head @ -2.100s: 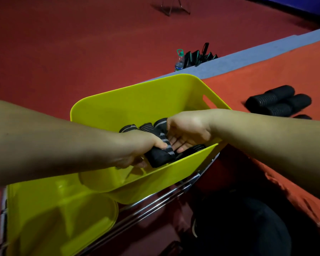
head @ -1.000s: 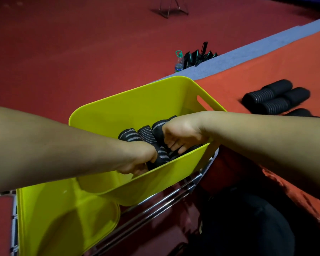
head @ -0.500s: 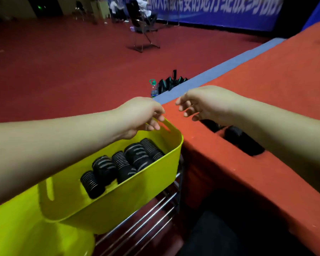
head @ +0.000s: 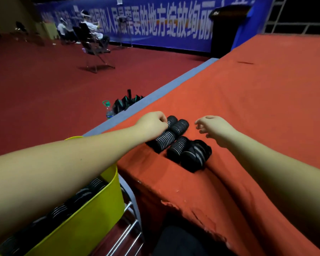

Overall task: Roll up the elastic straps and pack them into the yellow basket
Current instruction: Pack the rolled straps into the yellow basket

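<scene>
Left hand (head: 152, 122) curls over rolled straps (head: 175, 137) — right hand (head: 213, 127) hovers loose.

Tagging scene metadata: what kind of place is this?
Probably a large indoor event hall: a long blue banner along the far wall, wide red carpet, and a raised red-covered stage holding the rolled straps.

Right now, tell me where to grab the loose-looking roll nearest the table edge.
Pinch the loose roll across its round sides from above with the free right hand. It lies on its side on the red cloth, its right flank clear.
</scene>
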Action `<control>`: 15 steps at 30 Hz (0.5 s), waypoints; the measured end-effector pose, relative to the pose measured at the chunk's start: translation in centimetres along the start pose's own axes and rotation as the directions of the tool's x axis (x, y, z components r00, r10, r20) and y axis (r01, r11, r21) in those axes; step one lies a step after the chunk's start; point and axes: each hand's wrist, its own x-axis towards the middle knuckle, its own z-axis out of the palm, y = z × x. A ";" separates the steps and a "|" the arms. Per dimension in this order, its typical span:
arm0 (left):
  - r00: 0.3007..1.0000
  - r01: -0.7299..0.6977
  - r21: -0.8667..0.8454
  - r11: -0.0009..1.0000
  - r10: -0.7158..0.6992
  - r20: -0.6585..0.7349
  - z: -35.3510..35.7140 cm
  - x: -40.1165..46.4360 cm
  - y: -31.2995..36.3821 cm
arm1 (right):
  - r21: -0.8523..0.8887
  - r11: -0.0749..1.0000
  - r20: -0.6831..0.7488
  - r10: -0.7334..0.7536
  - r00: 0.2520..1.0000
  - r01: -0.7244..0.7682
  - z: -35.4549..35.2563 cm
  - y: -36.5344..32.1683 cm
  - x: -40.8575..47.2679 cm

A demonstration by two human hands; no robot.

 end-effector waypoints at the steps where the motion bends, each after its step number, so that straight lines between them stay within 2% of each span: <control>1: 1.000 -0.010 0.029 1.000 0.009 0.010 0.6 0.9 0.3 | -0.027 0.999 0.029 0.039 0.999 -0.038 -0.1 0.6 0.7; 4: 0.997 -0.022 0.107 0.994 0.014 0.076 2.2 3.2 1.2 | -0.061 0.990 0.095 0.135 0.986 -0.129 0.1 2.3 2.9; 7: 0.990 -0.016 0.209 0.978 -0.014 0.143 4.0 5.2 1.8 | -0.028 0.983 0.131 0.186 0.974 -0.184 0.7 3.2 4.8; 9: 0.982 -0.014 0.262 0.965 -0.036 0.184 5.1 6.2 2.1 | 0.028 0.974 0.204 0.215 0.955 -0.225 1.2 3.7 5.6; 12: 0.977 0.000 0.355 0.935 -0.076 0.200 6.1 7.2 2.6 | 0.130 0.971 0.291 0.155 0.944 -0.200 2.1 4.1 6.2; 15: 0.976 0.025 0.394 0.919 -0.107 0.187 6.8 8.0 3.2 | 0.076 0.988 0.318 0.107 0.942 -0.138 2.7 4.2 6.5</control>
